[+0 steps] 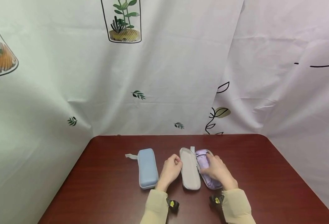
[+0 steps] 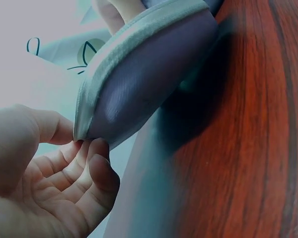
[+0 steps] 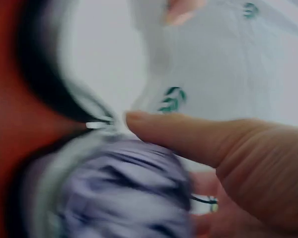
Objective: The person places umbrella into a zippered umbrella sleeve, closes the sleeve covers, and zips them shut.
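Note:
A light-coloured zip case lies unfolded, its pale inner half (image 1: 190,169) on the left and its other half on the right. In the right half lies a purple pleated fabric bundle with a black band, which looks like a folded umbrella (image 1: 204,161). My left hand (image 1: 170,169) pinches the rim of the pale half; the left wrist view shows thumb and fingertips at the zip edge (image 2: 84,114). Over the umbrella spreads my right hand (image 1: 217,171), thumb straight beside the case's hinge. In the right wrist view its fingers are partly hidden behind the umbrella (image 3: 129,193).
A closed blue case (image 1: 147,168) with a pale strap (image 1: 131,156) lies left of my left hand. The reddish-brown table (image 1: 105,186) meets a white printed curtain (image 1: 158,77) at its back edge. Each wrist bears a small black camera (image 1: 173,205).

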`<state>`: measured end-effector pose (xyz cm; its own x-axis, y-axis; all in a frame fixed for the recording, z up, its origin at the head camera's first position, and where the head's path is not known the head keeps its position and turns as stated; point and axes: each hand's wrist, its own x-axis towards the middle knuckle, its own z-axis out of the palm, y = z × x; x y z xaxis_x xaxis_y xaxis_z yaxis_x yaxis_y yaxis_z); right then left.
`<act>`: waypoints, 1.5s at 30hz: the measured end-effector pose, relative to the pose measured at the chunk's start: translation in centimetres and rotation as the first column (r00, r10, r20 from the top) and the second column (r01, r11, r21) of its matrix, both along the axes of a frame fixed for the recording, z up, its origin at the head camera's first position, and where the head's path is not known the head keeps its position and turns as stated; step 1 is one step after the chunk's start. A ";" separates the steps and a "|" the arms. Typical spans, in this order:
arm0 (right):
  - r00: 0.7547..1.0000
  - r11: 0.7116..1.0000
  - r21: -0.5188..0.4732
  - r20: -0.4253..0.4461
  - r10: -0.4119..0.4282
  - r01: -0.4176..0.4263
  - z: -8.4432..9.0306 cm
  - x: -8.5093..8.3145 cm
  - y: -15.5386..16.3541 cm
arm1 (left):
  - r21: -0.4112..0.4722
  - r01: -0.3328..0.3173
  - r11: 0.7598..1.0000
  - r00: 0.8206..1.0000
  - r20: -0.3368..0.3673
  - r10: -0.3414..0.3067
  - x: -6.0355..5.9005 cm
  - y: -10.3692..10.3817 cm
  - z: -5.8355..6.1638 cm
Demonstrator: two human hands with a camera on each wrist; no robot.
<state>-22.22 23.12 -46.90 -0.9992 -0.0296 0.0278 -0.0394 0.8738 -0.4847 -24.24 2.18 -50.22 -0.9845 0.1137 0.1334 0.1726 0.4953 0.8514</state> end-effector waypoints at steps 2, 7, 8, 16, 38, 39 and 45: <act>0.999 0.999 0.008 0.007 0.042 -0.042 0.6 0.2 0.3 | 0.002 0.000 1.000 1.000 -0.005 0.000 0.0 0.0 0.1; 0.993 0.996 0.006 0.079 0.091 -0.092 2.0 0.6 1.2 | 0.006 0.004 1.000 1.000 -0.004 -0.004 -0.1 0.0 0.3; 0.991 0.995 0.007 0.094 0.094 -0.096 2.2 0.7 1.4 | 0.005 0.005 1.000 1.000 -0.001 -0.005 -0.2 0.1 0.3; 0.979 0.994 0.005 0.175 0.110 -0.112 1.7 0.6 2.1 | -0.021 0.006 1.000 1.000 0.018 -0.006 -0.3 0.2 0.1; 0.970 0.983 -0.092 0.174 0.172 -0.158 0.6 0.4 3.3 | -0.039 0.010 0.999 1.000 0.014 -0.010 0.0 0.2 -0.4; 0.970 0.979 -0.114 0.160 0.185 -0.168 0.6 0.4 3.6 | -0.041 0.011 0.999 1.000 0.012 -0.011 0.0 0.2 -0.4; 0.997 0.981 -0.174 -0.006 0.081 -0.081 0.5 -0.2 6.1 | -0.038 0.018 0.999 1.000 0.006 -0.018 -0.1 0.2 0.0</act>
